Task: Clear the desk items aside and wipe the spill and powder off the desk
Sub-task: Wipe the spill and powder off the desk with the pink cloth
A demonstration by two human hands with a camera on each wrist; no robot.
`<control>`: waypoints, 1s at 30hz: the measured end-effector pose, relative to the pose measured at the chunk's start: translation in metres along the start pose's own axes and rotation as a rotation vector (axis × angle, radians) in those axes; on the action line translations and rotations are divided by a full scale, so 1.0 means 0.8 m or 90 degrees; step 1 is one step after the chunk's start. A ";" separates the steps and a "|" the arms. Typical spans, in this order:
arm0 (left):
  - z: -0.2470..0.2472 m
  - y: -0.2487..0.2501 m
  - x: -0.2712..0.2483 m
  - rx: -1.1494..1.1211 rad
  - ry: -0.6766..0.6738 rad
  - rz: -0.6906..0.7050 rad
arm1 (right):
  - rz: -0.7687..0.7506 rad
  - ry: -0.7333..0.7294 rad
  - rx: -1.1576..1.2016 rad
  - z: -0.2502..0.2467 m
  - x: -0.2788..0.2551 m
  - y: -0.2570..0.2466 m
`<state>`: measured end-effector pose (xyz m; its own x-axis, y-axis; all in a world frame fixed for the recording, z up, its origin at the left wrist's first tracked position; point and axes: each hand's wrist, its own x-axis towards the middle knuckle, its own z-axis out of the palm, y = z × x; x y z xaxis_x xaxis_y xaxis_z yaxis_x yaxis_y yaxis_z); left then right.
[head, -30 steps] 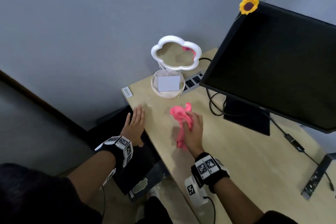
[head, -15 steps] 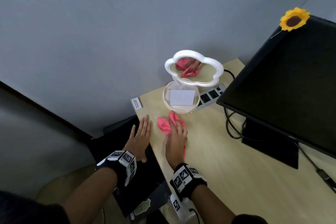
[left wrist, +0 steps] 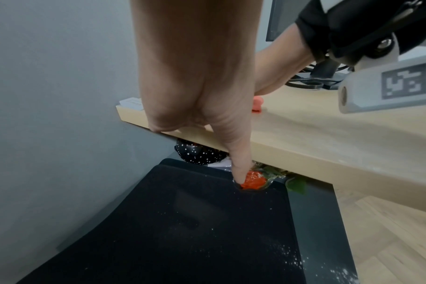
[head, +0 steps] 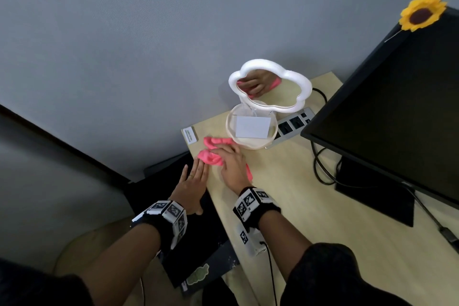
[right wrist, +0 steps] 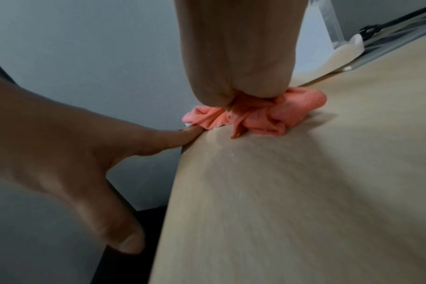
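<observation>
One pink cloth (head: 211, 158) pressed under flat right hand (head: 233, 165); left hand (head: 191, 186) flat, empty, alongside.

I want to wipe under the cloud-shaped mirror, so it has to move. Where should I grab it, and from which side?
Probably the round base dish, pinched by its rim from the near side. The cloud-shaped mirror tilts on a slim stem, a poor handle, and the power strip and monitor crowd its right.
</observation>
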<state>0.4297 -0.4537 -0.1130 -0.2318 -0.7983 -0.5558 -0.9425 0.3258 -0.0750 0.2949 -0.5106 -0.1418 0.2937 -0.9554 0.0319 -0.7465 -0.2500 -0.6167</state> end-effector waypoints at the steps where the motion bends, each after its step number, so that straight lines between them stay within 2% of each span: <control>1: 0.000 -0.002 -0.001 0.013 -0.001 0.006 | -0.014 -0.025 -0.027 0.001 -0.002 0.003; 3: 0.000 -0.006 -0.004 0.023 0.000 0.020 | -0.030 -0.065 -0.078 0.000 -0.010 0.005; 5: -0.001 -0.009 -0.008 0.028 0.016 0.035 | -0.017 -0.067 -0.066 -0.005 -0.022 0.004; 11: -0.003 -0.008 -0.020 0.080 0.050 0.122 | -0.006 -0.020 -0.018 -0.009 -0.073 0.010; 13: -0.001 -0.009 -0.023 0.125 0.048 0.120 | 0.008 0.004 0.015 -0.010 -0.090 0.013; 16: 0.022 -0.015 -0.018 0.137 0.102 0.155 | 0.016 0.039 0.041 -0.013 -0.114 0.017; 20: 0.009 -0.013 -0.043 0.124 0.085 0.208 | 0.032 0.067 0.081 -0.016 -0.149 0.020; 23: 0.000 -0.010 -0.058 0.059 0.030 0.207 | 0.032 0.077 0.107 -0.020 -0.173 0.024; 25: 0.002 -0.010 -0.057 0.054 0.009 0.189 | 0.045 0.141 0.228 -0.025 -0.181 0.026; 27: 0.004 -0.007 -0.056 0.063 0.007 0.192 | 0.083 0.261 0.333 -0.032 -0.186 0.028; 29: 0.005 0.000 -0.058 0.068 -0.019 0.204 | 0.132 0.325 0.331 -0.040 -0.187 0.025; 30: 0.007 0.005 -0.058 0.069 -0.032 0.211 | 0.139 0.322 0.324 -0.042 -0.185 0.024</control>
<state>0.4384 -0.4126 -0.0918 -0.5056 -0.6154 -0.6047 -0.7869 0.6164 0.0306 0.2174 -0.3789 -0.1321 -0.2321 -0.9612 0.1493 -0.3524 -0.0600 -0.9339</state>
